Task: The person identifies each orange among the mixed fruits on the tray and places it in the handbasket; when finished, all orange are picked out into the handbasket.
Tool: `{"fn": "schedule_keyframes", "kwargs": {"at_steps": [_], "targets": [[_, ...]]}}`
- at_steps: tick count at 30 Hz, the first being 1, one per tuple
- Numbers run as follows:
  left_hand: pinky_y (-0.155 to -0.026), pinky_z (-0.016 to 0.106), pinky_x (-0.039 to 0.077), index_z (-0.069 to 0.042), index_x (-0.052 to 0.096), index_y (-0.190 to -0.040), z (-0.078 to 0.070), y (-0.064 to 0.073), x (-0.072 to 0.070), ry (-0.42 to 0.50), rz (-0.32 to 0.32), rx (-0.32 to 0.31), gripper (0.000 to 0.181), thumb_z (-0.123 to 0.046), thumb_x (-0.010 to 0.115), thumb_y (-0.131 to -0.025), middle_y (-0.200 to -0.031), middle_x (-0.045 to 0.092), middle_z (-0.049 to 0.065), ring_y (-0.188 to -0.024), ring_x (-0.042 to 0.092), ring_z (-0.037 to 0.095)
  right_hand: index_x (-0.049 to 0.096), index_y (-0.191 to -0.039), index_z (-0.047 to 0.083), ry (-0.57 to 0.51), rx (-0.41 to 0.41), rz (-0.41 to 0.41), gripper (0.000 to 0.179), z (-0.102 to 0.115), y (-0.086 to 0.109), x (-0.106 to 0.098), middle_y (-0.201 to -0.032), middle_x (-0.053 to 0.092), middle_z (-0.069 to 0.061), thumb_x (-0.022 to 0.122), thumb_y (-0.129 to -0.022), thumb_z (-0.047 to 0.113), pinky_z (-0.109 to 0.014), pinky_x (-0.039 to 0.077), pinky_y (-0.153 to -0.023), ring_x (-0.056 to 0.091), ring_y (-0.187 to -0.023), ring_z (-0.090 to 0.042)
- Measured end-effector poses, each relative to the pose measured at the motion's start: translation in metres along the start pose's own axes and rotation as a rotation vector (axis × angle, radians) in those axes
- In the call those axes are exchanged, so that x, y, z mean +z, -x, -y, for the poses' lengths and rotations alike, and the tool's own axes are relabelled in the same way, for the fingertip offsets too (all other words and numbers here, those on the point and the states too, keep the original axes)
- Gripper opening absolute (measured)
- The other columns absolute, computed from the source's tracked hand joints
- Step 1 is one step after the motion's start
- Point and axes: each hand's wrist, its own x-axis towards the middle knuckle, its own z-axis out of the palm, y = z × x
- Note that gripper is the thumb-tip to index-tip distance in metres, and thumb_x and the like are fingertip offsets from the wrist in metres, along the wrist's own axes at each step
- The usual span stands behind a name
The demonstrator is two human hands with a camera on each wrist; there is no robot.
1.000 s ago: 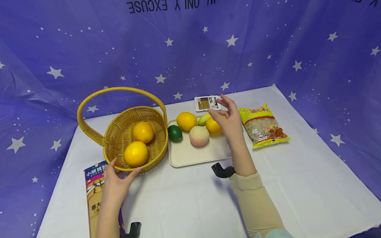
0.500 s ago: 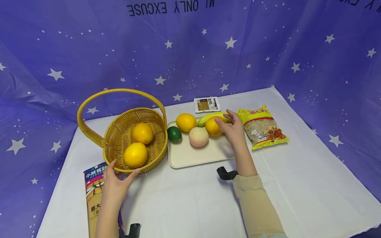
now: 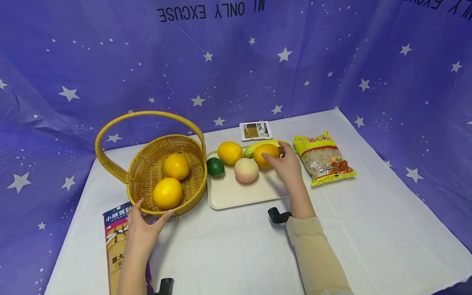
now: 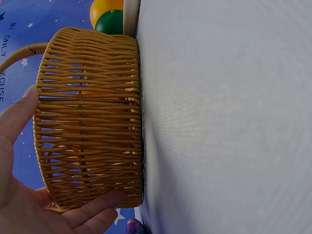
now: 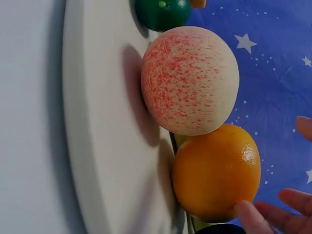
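My left hand (image 3: pixel 141 229) holds the near rim of a wicker basket (image 3: pixel 197 196), with its thumb on the rim and its fingers along the woven wall in the left wrist view. Two oranges (image 3: pixel 177 166) lie inside. My right hand (image 3: pixel 289 166) is spread over another orange (image 5: pixel 214 170) on the cream tray (image 3: pixel 243 196). One fingertip overlaps that orange's side in the right wrist view, while the other fingers stand off it. A pinkish peach (image 3: pixel 246 170) sits left of this orange. Behind it lies a long yellow-green fruit (image 3: pixel 254 148), partly hidden.
A yellow fruit (image 3: pixel 230 153) and a dark green fruit (image 3: pixel 215 167) share the tray. Behind stands a flat white pack (image 3: pixel 255 130). A yellow bag of pasta (image 3: pixel 325 159) lies right of the tray. A long noodle packet (image 3: pixel 117 237) lies under the left forearm.
My right hand has come down from above the back of the tray to the orange, its fingers spread about it. The left hand stays at the basket's rim.
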Motion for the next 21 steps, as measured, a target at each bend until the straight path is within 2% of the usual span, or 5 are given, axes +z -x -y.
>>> {"fn": "schedule_keyframes", "kwargs": {"at_steps": [5,12,21], "targets": [[-0.102,0.061,0.033,-0.005,0.005,-0.154,0.001,0.000,0.000,-0.003,-0.003,0.000,0.115,-0.066,0.067,-0.078,-0.153,0.010,0.028,-0.130,0.037,0.047,0.040,-0.145,0.008,0.156,-0.027,0.013,0.081,0.005,-0.001,0.002,-0.134,0.052,-0.017,0.069,-0.083,0.050,-0.048,0.040,-0.100,0.051,-0.117,-0.033],[-0.103,0.062,0.033,-0.007,0.005,-0.155,0.000,0.000,0.000,0.003,-0.002,-0.011,0.114,-0.063,0.068,-0.079,-0.154,0.010,0.028,-0.130,0.037,0.046,0.038,-0.146,0.006,0.264,-0.050,0.022,0.081,0.009,0.001,0.007,-0.137,0.050,-0.018,0.067,-0.084,0.051,-0.053,0.036,-0.103,0.049,-0.123,-0.035],[-0.103,0.061,0.033,-0.004,0.004,-0.154,0.001,0.000,0.000,-0.003,-0.002,0.002,0.115,-0.064,0.067,-0.078,-0.153,0.009,0.030,-0.130,0.037,0.047,0.039,-0.145,0.004,0.390,-0.040,0.032,0.076,0.013,0.002,0.012,-0.143,0.042,-0.020,0.064,-0.087,0.048,-0.058,0.036,-0.103,0.045,-0.125,-0.044]]}}
